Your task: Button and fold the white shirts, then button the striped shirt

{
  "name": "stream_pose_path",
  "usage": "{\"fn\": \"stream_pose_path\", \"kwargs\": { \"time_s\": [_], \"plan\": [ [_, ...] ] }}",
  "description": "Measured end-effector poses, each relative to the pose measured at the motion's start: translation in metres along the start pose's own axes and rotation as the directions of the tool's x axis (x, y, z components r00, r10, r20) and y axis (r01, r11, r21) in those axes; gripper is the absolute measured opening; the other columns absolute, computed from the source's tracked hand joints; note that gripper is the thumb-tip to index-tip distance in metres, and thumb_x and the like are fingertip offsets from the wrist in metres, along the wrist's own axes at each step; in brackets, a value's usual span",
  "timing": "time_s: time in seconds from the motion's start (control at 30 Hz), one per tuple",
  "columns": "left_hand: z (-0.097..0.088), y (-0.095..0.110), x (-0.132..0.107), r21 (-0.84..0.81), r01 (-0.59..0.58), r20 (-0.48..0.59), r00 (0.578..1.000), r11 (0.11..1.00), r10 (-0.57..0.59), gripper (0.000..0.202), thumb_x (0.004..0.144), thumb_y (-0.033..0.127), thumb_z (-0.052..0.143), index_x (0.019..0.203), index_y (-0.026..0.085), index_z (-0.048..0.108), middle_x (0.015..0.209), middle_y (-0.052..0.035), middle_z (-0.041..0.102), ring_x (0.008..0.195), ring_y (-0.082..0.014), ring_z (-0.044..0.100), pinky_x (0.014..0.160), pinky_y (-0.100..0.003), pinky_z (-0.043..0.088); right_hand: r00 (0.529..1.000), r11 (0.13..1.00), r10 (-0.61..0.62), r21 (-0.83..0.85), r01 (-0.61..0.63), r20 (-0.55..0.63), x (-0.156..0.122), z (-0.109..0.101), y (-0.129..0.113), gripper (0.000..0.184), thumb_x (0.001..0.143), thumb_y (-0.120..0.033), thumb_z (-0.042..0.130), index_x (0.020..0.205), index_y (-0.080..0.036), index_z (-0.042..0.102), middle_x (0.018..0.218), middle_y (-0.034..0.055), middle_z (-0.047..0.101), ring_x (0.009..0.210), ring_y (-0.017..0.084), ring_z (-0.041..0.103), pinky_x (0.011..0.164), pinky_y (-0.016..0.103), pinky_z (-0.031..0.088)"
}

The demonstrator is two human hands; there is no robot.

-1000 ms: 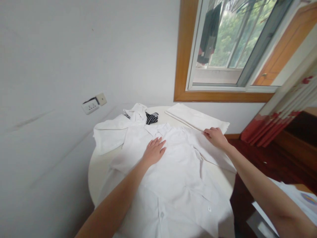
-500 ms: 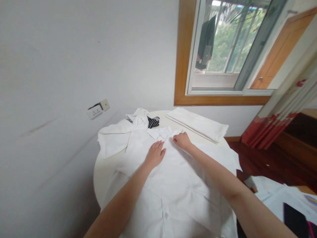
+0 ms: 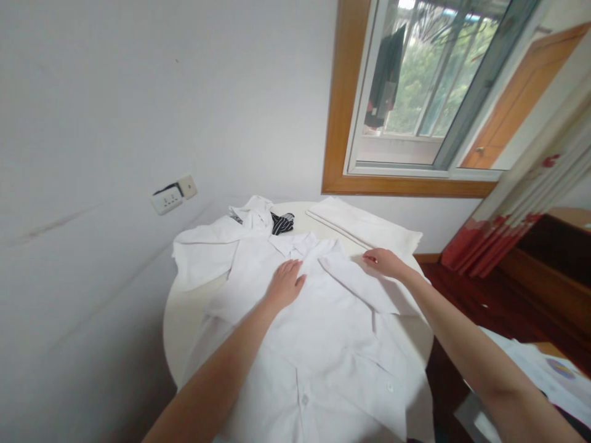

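Observation:
A white button shirt [image 3: 323, 344] lies spread over a round white table [image 3: 178, 320]. My left hand [image 3: 285, 284] rests flat on the shirt near its collar, fingers stretched out. My right hand [image 3: 384, 262] lies on the shirt's right shoulder, beside the short sleeve [image 3: 357, 284], which is folded in across the chest; its fingers are extended and low on the cloth.
Another white garment [image 3: 207, 246] and a black striped cloth [image 3: 281, 223] lie at the table's back left. A folded white cloth [image 3: 369, 226] sits at the back right under the window. Wall socket [image 3: 173, 194] on the left; dark wooden floor and papers on the right.
My right hand carried the right sleeve in toward the collar, then moved back out to the right shoulder, leaving the sleeve folded across the chest. My left hand stayed in place.

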State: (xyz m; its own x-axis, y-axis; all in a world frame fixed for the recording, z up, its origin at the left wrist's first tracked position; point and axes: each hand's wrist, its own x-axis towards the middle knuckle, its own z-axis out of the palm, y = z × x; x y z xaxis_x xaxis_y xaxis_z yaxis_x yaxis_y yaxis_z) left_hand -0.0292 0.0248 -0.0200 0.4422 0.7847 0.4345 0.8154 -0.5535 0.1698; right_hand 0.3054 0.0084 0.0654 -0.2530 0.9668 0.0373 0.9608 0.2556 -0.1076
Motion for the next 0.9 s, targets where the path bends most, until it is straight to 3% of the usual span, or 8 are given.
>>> {"fn": "stream_pose_path", "kwargs": {
  "time_s": [0.23, 0.4, 0.53, 0.67, 0.77, 0.9],
  "plan": [
    [0.002, 0.0, 0.0, 0.002, -0.022, -0.026, 0.999, 1.0, 0.022, 0.039, 0.093, 0.033, 0.042, 0.127, 0.015, 0.05, 0.132, -0.0123, 0.056, 0.125, -0.0235, 0.048, 0.108, -0.043, 0.037, 0.998, 0.997, -0.002, -0.073, 0.007, 0.064, -0.025, 0.019, 0.024, 0.033, 0.094, -0.04, 0.042, 0.088, -0.02, 0.067, 0.092, 0.0071, 0.069, 0.086, 0.02, 0.06, 0.068, 0.026, 0.036],
    [0.002, 0.0, 0.0, 0.006, -0.028, -0.031, 0.999, 1.0, 0.028, 0.039, 0.093, 0.033, 0.043, 0.127, 0.015, 0.051, 0.131, -0.012, 0.057, 0.125, -0.0243, 0.048, 0.108, -0.043, 0.037, 0.994, 0.958, 0.106, -0.267, -0.101, 0.004, -0.042, 0.022, 0.043, 0.032, 0.093, -0.042, 0.044, 0.096, -0.019, 0.066, 0.099, 0.011, 0.065, 0.097, 0.026, 0.057, 0.074, 0.031, 0.037],
    [0.004, 0.0, 0.001, 0.002, -0.028, -0.043, 0.999, 1.0, 0.028, 0.038, 0.092, 0.032, 0.045, 0.126, 0.017, 0.052, 0.13, -0.0115, 0.057, 0.124, -0.0238, 0.048, 0.108, -0.044, 0.038, 0.996, 0.948, 0.085, -0.308, -0.082, -0.005, -0.053, 0.026, 0.053, 0.028, 0.093, -0.036, 0.046, 0.092, -0.017, 0.066, 0.102, 0.0132, 0.062, 0.1, 0.026, 0.056, 0.077, 0.032, 0.038],
    [0.0, 0.001, 0.002, -0.003, -0.022, -0.039, 0.999, 1.0, 0.022, 0.035, 0.091, 0.03, 0.046, 0.123, 0.017, 0.053, 0.127, -0.0118, 0.058, 0.122, -0.0235, 0.05, 0.107, -0.043, 0.039, 0.993, 0.96, 0.113, -0.257, -0.113, -0.012, -0.055, 0.026, 0.05, 0.025, 0.095, -0.027, 0.041, 0.096, -0.014, 0.063, 0.103, 0.0145, 0.064, 0.098, 0.025, 0.058, 0.077, 0.031, 0.038],
    [-0.009, 0.006, 0.002, -0.011, -0.016, -0.042, 0.999, 1.0, 0.016, 0.034, 0.091, 0.028, 0.046, 0.122, 0.017, 0.054, 0.125, -0.0119, 0.059, 0.121, -0.0233, 0.051, 0.105, -0.043, 0.041, 0.99, 0.977, 0.132, -0.163, -0.138, -0.05, -0.057, 0.012, 0.044, 0.025, 0.097, -0.024, 0.034, 0.101, -0.014, 0.057, 0.091, 0.0131, 0.068, 0.086, 0.023, 0.063, 0.074, 0.03, 0.039],
    [-0.029, 0.014, -0.002, -0.037, -0.014, -0.092, 0.996, 0.999, 0.01, 0.034, 0.092, 0.026, 0.045, 0.124, 0.017, 0.052, 0.123, -0.0115, 0.059, 0.119, -0.0236, 0.051, 0.104, -0.043, 0.042, 0.991, 0.996, -0.009, 0.086, 0.021, -0.133, -0.061, -0.024, 0.024, 0.026, 0.099, -0.032, 0.031, 0.101, -0.018, 0.053, 0.084, 0.0084, 0.068, 0.077, 0.02, 0.062, 0.068, 0.027, 0.039]
  ]
}}
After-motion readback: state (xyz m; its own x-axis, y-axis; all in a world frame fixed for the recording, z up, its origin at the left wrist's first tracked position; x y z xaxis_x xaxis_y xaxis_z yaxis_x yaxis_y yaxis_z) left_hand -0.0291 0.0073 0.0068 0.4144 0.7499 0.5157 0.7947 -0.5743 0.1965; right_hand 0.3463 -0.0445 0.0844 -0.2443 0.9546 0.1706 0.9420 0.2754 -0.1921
